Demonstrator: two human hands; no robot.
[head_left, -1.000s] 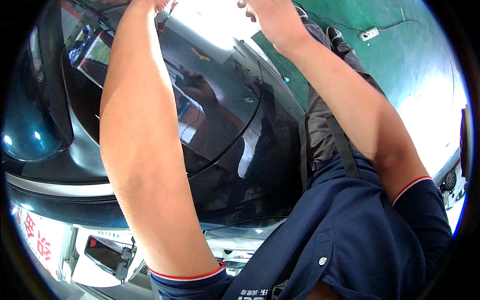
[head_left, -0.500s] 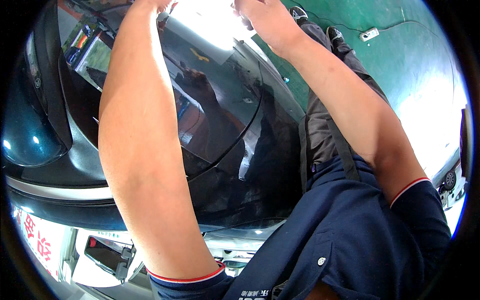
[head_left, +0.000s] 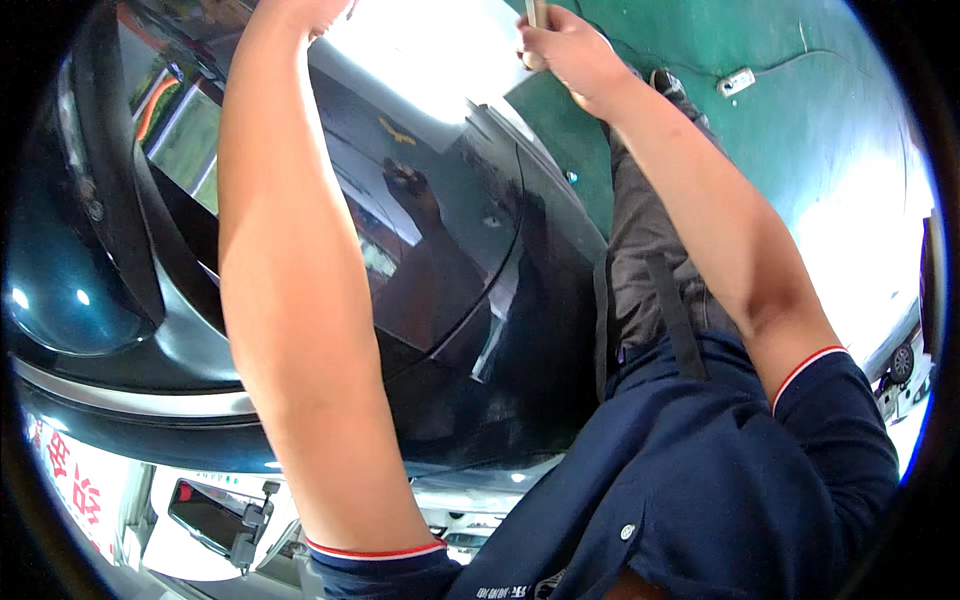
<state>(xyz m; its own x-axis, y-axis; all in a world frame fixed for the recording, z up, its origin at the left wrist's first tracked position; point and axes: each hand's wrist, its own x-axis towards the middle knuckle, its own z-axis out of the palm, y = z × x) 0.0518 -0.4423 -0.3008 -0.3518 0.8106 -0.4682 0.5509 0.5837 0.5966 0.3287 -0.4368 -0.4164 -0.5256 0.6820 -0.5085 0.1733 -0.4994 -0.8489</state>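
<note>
My left hand [head_left: 325, 12] is at the top edge of the view, beside a bright white patch on the dark, glossy car body [head_left: 455, 240]; its fingers are mostly cut off. Up and to the right, my right hand [head_left: 565, 55] has its fingers closed round a pale, narrow stick-like tool [head_left: 535, 18], which runs out of the top of the view. Reflections and glare on the paint obscure what either hand touches.
A dark curved mirror housing [head_left: 80, 280] is at the left. My legs [head_left: 650, 240] stand on green floor [head_left: 810, 130], where a white power strip [head_left: 736, 81] with a cable lies. A wheel [head_left: 901, 362] shows at the right rim and a red-lettered sign [head_left: 60, 455] at lower left.
My right hand has moved rightward, away from my left, and the pale tool in it now shows. My left arm has shifted slightly right in the view.
</note>
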